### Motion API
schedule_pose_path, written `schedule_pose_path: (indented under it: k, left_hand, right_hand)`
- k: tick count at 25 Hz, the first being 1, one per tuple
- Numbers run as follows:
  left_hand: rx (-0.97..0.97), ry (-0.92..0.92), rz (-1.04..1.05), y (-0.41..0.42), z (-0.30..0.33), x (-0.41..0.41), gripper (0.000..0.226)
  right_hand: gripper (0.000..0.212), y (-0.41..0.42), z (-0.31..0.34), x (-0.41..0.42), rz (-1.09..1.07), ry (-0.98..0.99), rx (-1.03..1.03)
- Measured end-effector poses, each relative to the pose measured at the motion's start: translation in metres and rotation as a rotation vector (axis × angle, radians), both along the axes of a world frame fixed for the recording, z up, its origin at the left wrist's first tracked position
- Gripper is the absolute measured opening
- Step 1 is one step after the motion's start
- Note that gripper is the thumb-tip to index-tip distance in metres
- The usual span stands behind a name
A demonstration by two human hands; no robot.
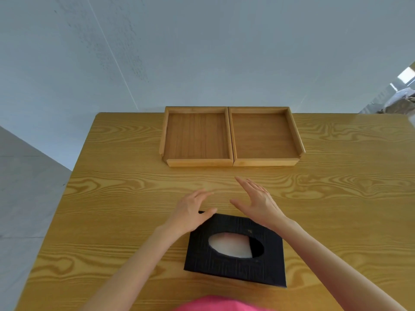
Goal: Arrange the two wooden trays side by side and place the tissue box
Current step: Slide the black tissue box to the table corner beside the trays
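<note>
Two shallow wooden trays stand side by side and touching at the far edge of the table: the left tray (197,136) and the right tray (265,135). Both hold nothing. A black tissue box (235,265) with an oval opening showing white tissue lies flat near me. My left hand (190,209) hovers over the box's far left corner, fingers spread, thumb at the corner. My right hand (258,200) is raised over the box's far edge, fingers apart and pointing toward the trays. Neither hand grips anything.
The wooden table (112,198) has a pale wall right behind its far edge. Grey floor shows past the table's left edge. A pink garment (215,304) fills the bottom of the view.
</note>
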State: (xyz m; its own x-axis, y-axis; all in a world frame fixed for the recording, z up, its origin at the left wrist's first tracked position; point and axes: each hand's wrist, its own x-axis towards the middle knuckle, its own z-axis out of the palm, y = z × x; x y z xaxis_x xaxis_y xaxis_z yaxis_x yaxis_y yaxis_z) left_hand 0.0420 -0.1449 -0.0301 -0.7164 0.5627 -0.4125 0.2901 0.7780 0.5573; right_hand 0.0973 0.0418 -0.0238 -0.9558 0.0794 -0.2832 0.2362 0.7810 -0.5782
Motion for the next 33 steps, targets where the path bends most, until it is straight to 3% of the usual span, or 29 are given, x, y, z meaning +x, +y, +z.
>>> schedule_pose_path:
  k: [7, 11, 15, 23, 33]
  left_hand:
    - [-0.039, 0.017, 0.020, -0.006, -0.008, 0.043, 0.081]
    - [0.001, 0.066, 0.124, -0.010, -0.010, 0.055, 0.080]
    - [0.032, 0.034, 0.189, -0.011, -0.012, 0.059, 0.079]
    - [-0.012, 0.112, 0.306, -0.028, 0.000, 0.032, 0.075]
    - [0.037, 0.078, 0.407, -0.038, 0.000, -0.001, 0.073]
  right_hand:
    - [0.059, -0.007, -0.003, 0.056, 0.096, -0.078, 0.165]
    - [0.053, -0.009, -0.013, 0.068, 0.053, -0.080, 0.257]
    - [0.047, -0.007, -0.017, 0.073, -0.040, -0.018, 0.222]
    - [0.047, -0.021, -0.007, 0.024, 0.024, 0.025, 0.195]
    - [0.050, -0.036, -0.014, -0.018, 0.048, -0.003, 0.202]
